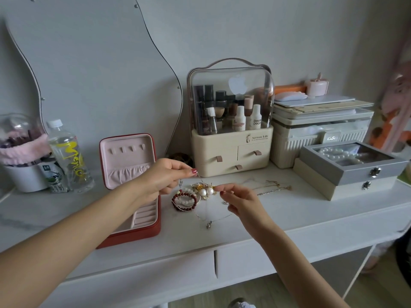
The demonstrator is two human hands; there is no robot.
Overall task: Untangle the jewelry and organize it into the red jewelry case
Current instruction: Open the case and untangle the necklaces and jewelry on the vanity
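Both hands pinch a thin chain. The left hand (165, 177) holds it above the jewelry pile (195, 195). The right hand (239, 202) fingers pinch just right of the pile; the red jewelry case (133, 232) lies left of both.

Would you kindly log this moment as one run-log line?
left hand: pinching chain | right hand: pinching chain | jewelry: tangled on table | red case: open, slots in view empty

Both forearms bare, no sleeves; left grip (165, 177) wears dark red nail polish.
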